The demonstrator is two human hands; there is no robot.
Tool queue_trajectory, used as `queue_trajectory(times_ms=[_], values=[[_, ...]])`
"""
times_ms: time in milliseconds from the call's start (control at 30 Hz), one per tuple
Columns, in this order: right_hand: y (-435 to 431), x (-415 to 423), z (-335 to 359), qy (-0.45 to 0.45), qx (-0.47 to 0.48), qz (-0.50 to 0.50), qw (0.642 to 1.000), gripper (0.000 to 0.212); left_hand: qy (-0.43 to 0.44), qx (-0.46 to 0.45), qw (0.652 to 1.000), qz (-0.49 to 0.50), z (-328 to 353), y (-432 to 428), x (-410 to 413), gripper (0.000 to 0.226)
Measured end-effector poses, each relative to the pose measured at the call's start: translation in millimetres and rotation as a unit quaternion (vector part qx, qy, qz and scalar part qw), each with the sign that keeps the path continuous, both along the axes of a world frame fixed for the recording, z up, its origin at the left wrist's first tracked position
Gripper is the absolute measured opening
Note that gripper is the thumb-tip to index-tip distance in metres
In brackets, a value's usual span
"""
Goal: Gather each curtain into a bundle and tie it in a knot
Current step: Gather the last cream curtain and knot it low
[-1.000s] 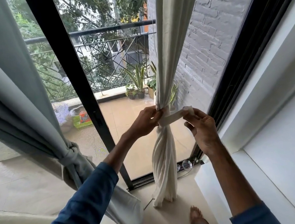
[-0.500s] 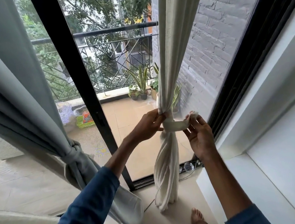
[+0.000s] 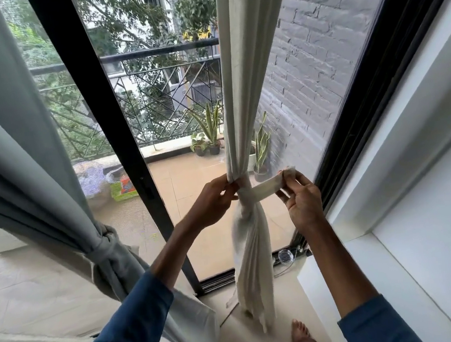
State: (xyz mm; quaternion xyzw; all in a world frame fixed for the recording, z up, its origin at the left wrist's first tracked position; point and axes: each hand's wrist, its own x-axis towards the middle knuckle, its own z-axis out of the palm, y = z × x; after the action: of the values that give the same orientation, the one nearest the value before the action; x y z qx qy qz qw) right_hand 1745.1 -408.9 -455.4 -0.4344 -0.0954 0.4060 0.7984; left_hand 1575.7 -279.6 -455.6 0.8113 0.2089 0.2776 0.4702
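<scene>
Holding the tall cream cloth curtain [image 3: 242, 106] takes both hands. It hangs straight down in front of the glass door [image 3: 116, 127], squeezed into one long bundle. The left hand [image 3: 214, 203] pinches the bundle at its thin middle, its fingers [image 3: 227, 187] curled tight on the cloth. A flat cream strip of the same cloth [image 3: 266, 187] goes round that thin spot and then sticks out sideways to the right. The right hand [image 3: 303, 204] holds the loose end of the strip, pinched between thumb and fingers. So the bundle runs up and down, and the strip lies across it, pointing at the right hand. That hand is nearer to the end, so I think it must bring the strip back to the bundle and tuck it through to make the knot. The big grey cloth curtain [image 3: 19, 167] on the left is already tied in a knot [image 3: 104, 244].
</scene>
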Motion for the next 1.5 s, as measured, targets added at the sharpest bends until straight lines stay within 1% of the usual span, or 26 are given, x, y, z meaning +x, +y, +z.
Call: queue_trajectory(times_ms=[133,267,333,433,500,567,700,800,967,1167,1233,1333,1433,1500], values=[[1,-4,11,-0.043,0.046,0.073,0.995,0.012,-0.016,-0.005,1.0,-0.006,-1,1,-5,0.028],[4,-13,19,-0.04,0.078,0.116,0.989,0.02,-0.012,-0.016,1.0,-0.003,1,1,0,0.027],[4,-18,22,-0.044,0.06,0.113,0.991,0.026,-0.005,-0.011,1.0,-0.003,1,3,1,0.028],[5,-21,22,-0.055,0.024,0.073,0.995,0.029,-0.001,-0.02,1.0,0.0,2,5,2,0.03],[4,-21,21,-0.087,0.013,0.06,0.994,0.021,0.001,-0.025,1.0,0.004,1,7,2,0.033],[2,-22,17,-0.122,0.014,0.075,0.99,0.015,0.006,-0.013,1.0,0.009,0,10,2,0.033],[-3,-24,16,-0.146,0.026,0.124,0.981,0.039,0.004,0.003,1.0,0.014,1,14,2,0.029],[-4,-25,18,-0.176,0.013,0.124,0.976,0.045,0.0,0.004,1.0,0.02,2,18,2,0.028],[1,-24,18,-0.203,-0.001,0.114,0.972,0.033,0.002,0.016,1.0,0.02,2,21,2,0.027],[13,-29,15,-0.272,-0.021,0.143,0.951,0.02,-0.004,0.056,0.998,0.022,5,18,7,0.025],[18,-34,15,-0.29,-0.024,0.126,0.948,0.02,-0.009,0.057,0.998,0.023,5,18,7,0.025],[25,-39,16,-0.285,-0.038,0.07,0.955,0.016,-0.03,0.055,0.998,0.027,3,18,7,0.024],[29,-41,17,-0.288,-0.057,0.027,0.956,0.019,-0.035,0.048,0.998,0.037,6,17,6,0.024],[31,-41,18,-0.296,-0.07,0.017,0.952,0.021,-0.041,0.047,0.997,0.041,9,15,4,0.026]])
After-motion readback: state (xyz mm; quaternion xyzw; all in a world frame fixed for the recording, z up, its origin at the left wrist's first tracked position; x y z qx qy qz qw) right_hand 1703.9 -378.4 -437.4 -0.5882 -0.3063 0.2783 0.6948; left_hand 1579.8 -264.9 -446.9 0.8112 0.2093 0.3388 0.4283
